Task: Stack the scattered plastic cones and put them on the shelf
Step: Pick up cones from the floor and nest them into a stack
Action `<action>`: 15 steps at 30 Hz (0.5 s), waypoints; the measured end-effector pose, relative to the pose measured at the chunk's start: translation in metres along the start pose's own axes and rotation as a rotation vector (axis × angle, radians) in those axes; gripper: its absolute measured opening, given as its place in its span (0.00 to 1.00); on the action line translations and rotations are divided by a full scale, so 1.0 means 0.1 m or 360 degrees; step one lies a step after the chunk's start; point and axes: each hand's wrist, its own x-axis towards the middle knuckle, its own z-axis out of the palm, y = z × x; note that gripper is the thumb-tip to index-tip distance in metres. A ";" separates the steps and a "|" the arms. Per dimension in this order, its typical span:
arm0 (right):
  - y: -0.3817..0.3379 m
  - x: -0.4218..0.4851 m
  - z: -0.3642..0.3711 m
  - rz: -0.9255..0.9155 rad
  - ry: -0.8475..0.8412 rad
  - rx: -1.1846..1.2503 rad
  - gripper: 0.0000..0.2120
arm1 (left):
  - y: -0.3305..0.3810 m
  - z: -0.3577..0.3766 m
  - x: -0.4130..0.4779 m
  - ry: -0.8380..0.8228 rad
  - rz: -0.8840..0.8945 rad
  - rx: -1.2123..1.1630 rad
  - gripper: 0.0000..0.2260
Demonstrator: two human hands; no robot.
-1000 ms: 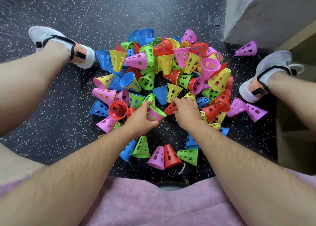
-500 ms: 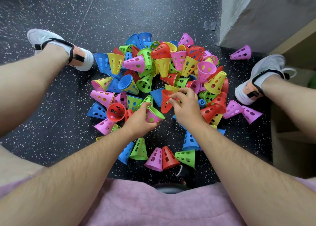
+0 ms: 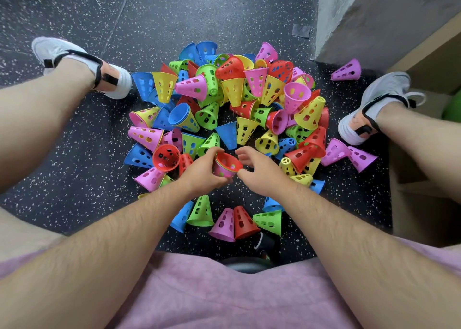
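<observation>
the nested stack of cones [image 3: 226, 165], red inside pink, is held at the near edge of the loose pile [image 3: 234, 89] on the floor [image 3: 62, 169]. the left hand [image 3: 203, 173] grip curls round it; the right hand [image 3: 262, 173] grip is slack and empty, just beside.

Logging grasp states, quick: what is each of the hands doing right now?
Left hand: holding the nested cone stack.
Right hand: open, holding nothing, beside the stack.
</observation>
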 end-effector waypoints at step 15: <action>0.17 -0.18 -0.03 -0.0289 -0.0417 -0.0858 0.15 | -0.07 -0.03 -0.09 -0.0142 -0.0032 0.0154 0.34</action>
